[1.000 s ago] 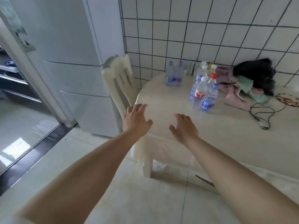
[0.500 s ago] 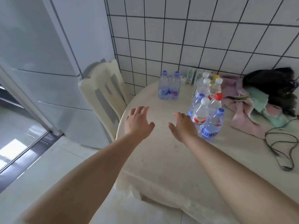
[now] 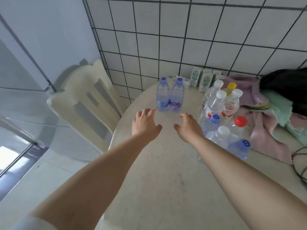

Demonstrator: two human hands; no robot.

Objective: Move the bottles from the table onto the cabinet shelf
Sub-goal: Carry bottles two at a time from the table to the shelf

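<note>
Two clear bottles with purple caps [image 3: 169, 97] stand side by side near the far left edge of the round beige table [image 3: 159, 176]. My left hand [image 3: 144, 125] hovers just short of them, fingers spread, empty. My right hand [image 3: 188, 127] is beside it, also spread and empty, a little nearer to me than the pair. To the right stands a cluster of several bottles [image 3: 222, 117] with white, yellow, red and purple caps; my right forearm passes close to its left side. No cabinet shelf is in view.
A cream chair [image 3: 86, 103] stands at the table's left, against a pale fridge [image 3: 33, 63]. Small green-and-white cartons [image 3: 201, 78] line the tiled wall. Pink, green and dark cloths [image 3: 272, 113] and a dark cable [image 3: 299, 163] lie at the right.
I have come closer to the table and both hands have reached forward, from the near edge to just short of the two purple-capped bottles. Nothing was taken hold of.
</note>
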